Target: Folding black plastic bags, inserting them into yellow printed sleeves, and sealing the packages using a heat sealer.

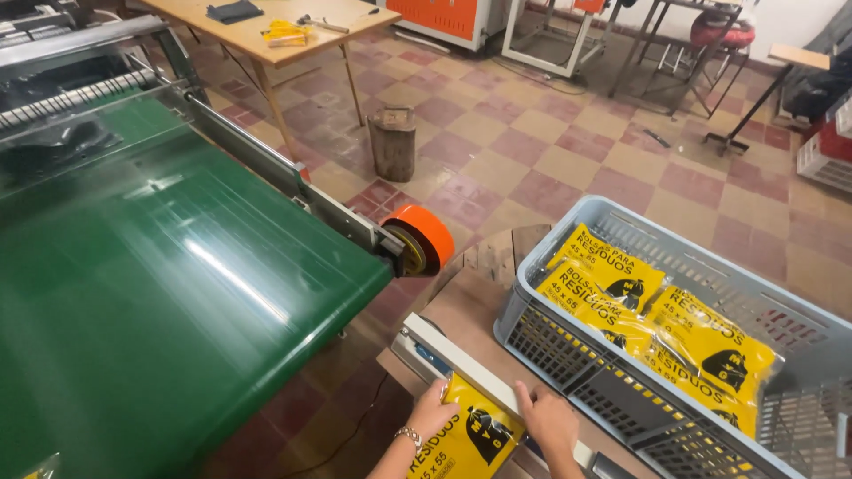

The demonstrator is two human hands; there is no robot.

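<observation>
A yellow plastic packet point(466, 430) with black print lies under the white bar of a heat sealer point(461, 364) at the bottom of the view. My left hand point(430, 412) grips the packet's left edge, a bracelet on its wrist. My right hand point(550, 421) holds its right edge, fingers against the sealer bar. Both hands press the packet flat on a brown board.
A grey plastic crate point(541, 315) to the right holds several matching yellow packets point(710, 341). A green conveyor belt point(160, 293) fills the left, ending at an orange roller point(424, 238). A wooden stump point(392, 142), a wooden table point(266, 40) and metal stands are on the tiled floor.
</observation>
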